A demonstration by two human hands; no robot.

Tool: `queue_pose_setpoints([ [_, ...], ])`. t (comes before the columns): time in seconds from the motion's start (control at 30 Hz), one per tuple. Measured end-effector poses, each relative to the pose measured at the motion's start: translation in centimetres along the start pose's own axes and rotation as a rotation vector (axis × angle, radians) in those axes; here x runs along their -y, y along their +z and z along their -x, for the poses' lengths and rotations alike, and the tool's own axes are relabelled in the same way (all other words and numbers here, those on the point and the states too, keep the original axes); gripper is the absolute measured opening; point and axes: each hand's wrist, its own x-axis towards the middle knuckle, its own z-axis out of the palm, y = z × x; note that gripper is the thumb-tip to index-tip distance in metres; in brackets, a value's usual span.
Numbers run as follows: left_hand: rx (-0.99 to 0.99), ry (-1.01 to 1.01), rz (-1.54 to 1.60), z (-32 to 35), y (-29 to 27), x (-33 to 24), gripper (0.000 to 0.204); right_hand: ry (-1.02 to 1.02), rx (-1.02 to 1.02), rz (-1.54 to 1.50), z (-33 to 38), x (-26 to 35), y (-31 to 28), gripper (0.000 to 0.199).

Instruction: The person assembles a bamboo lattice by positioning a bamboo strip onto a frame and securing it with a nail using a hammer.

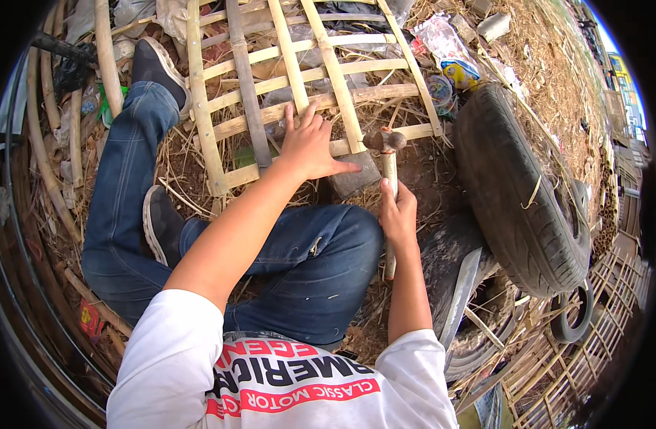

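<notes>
Holding hammer (390,170), head (384,141) beyond right grip (399,213)

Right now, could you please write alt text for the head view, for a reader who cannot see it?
The right hand grips a hammer, while the left hand rests with spread fingers on a bamboo lattice. A large black tyre is at the right, near dry straw.

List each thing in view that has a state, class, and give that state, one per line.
Left hand: spread, fingers on the lattice
Right hand: closed round the hammer
Hammer: held by its handle
Lattice: strips crossed, gaps between
Grey block: lying at the lattice's near edge
Large tyre: tilted
Plastic wrapper: crumpled
Shoes: worn
</notes>
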Motion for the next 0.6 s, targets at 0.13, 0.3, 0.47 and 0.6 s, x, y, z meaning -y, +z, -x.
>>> queue_pose_setpoints([
  [0.13,-0.107,-0.032,0.026,0.2,0.6,-0.7,0.124,-0.018,0.003,0.031,0.3,-0.3,0.0,0.040],
  [0.3,-0.133,0.023,-0.124,0.5,1.2,-1.1,0.120,0.011,0.017,-0.029,0.3,0.2,-0.1,0.039],
  [0.47,-0.123,0.053,-0.154,0.5,1.3,-0.9,0.118,0.028,0.025,-0.028,0.2,0.0,-0.2,0.041],
  [0.6,-0.073,0.036,-0.169,0.3,1.0,-1.1,0.114,0.100,0.026,-0.043,0.2,1.3,-0.4,0.044],
])
